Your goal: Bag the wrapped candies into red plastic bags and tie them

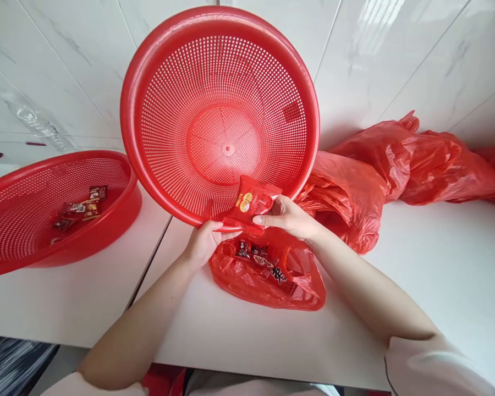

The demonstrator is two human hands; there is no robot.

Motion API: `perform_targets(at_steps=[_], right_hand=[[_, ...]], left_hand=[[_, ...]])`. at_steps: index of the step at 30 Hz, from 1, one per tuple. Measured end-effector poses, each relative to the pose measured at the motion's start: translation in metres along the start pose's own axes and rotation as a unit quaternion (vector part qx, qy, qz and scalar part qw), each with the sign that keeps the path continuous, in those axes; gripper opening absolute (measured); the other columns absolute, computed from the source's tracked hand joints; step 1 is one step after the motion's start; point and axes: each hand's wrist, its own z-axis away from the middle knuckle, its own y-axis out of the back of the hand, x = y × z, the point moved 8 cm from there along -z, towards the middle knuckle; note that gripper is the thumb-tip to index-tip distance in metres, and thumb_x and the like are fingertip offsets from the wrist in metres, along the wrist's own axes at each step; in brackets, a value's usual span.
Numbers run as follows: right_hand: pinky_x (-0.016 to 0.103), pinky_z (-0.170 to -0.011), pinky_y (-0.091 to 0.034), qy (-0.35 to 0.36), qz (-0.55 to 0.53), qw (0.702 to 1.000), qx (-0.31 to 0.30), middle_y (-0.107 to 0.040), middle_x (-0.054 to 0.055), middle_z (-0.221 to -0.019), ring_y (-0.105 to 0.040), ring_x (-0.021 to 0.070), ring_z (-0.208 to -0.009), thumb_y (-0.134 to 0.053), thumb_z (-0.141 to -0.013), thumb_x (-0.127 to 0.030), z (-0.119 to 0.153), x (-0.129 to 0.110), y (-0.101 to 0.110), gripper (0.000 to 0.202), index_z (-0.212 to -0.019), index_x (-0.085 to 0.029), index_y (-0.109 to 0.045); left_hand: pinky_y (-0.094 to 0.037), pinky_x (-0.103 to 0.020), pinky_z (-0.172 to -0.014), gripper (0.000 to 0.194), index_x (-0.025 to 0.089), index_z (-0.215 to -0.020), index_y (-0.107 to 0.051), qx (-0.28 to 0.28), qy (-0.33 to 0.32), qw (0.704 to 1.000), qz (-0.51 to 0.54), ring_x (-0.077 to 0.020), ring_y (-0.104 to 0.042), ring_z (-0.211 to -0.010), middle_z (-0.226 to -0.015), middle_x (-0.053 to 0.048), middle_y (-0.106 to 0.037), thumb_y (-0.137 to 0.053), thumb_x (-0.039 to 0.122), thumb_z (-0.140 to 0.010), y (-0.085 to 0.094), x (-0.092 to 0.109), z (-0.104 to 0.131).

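Observation:
A large red mesh basket (225, 71) is tilted so that its inside faces me. My left hand (206, 242) is closed on the basket's near rim, thumb on top and fingers under it. At that same rim, my right hand (289, 219) pinches a red snack packet (249, 201) with a yellow oval print. The packet overlaps the basket's lower edge, and its bottom end is close to my left fingertips. Just below both hands lies an open red plastic bag (239, 280) holding several small wrapped snacks (262, 258).
To the left stands a second red mesh basket (119, 225) with several small wrapped snacks in it. Filled red plastic bags (396, 159) line the wall at the right. A clear plastic bottle (35, 121) lies behind the left basket on the white table (437, 264).

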Motion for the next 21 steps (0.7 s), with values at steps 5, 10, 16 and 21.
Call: perform_targets(at_steps=[5,10,16,21], right_hand=[[0.039,-0.097,-0.052,-0.005,0.001,1.000,-0.003,-0.068,0.008,-0.117,-0.066,0.0204,-0.104,-0.078,-0.076,-0.028,0.0005,0.0002,0.0001,0.048,-0.120,-0.018,-0.062],[0.038,-0.095,-0.053,-0.002,0.002,1.000,-0.007,-0.069,0.008,-0.116,-0.067,0.0197,-0.101,-0.077,-0.077,-0.030,0.0003,0.0000,-0.0007,0.046,-0.119,-0.018,-0.063],[0.040,-0.096,-0.052,-0.004,0.001,1.000,-0.011,-0.069,0.009,-0.115,-0.066,0.0207,-0.103,-0.077,-0.077,-0.030,0.0002,0.0020,0.0002,0.049,-0.121,-0.017,-0.061],[0.038,-0.096,-0.052,-0.009,-0.001,1.000,-0.010,-0.069,0.008,-0.115,-0.067,0.0204,-0.103,-0.077,-0.077,-0.028,-0.0003,0.0031,-0.0006,0.047,-0.119,-0.017,-0.061]], left_hand=[[-0.050,-0.053,-0.100,0.031,0.011,-0.104,-0.073,0.000,-0.002,1.000,-0.001,-0.0342,-0.060,-0.120,-0.116,-0.012,-0.072,-0.053,0.017,-0.081,-0.0001,-0.0002,0.0001],[-0.050,-0.053,-0.100,0.030,0.011,-0.102,-0.074,0.003,0.000,1.000,0.004,-0.0340,-0.060,-0.119,-0.114,-0.012,-0.072,-0.054,0.017,-0.080,-0.0008,0.0006,0.0002],[-0.050,-0.053,-0.100,0.029,0.011,-0.100,-0.074,0.004,-0.001,1.000,0.000,-0.0337,-0.061,-0.118,-0.113,-0.012,-0.073,-0.054,0.017,-0.079,-0.0009,0.0007,-0.0001],[-0.052,-0.052,-0.098,0.031,0.010,-0.101,-0.074,0.013,0.003,1.000,-0.005,-0.0338,-0.063,-0.115,-0.113,-0.013,-0.072,-0.055,0.019,-0.078,0.0005,-0.0009,-0.0006]])
